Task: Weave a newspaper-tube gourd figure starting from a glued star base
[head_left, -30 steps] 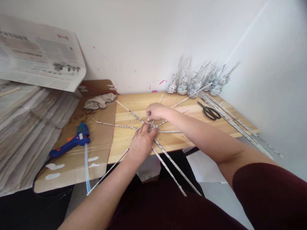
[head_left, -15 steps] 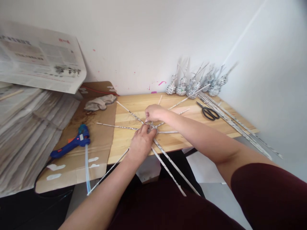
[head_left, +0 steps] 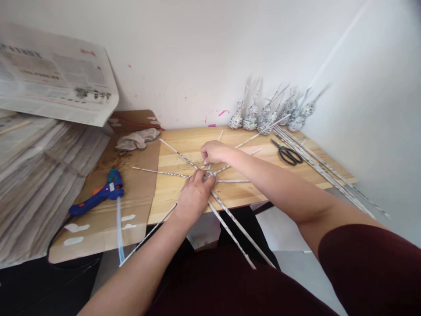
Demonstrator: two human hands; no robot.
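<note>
Newsprint strips (head_left: 161, 172) radiate across the wooden board (head_left: 164, 202) from a small woven centre (head_left: 210, 176), 2 of them running past its near edge. Against the frame 0.5 s ago, the view has shifted slightly; the strips lie as before. The left hand (head_left: 194, 193) still clasps the centre, thumb and fingers on opposite sides. The right hand (head_left: 213, 152) remains just beyond, fingers bent; I cannot tell how tightly its tips close or whether they hold a strip. Scissors (head_left: 281, 150) lie unmoved farther right.
</note>
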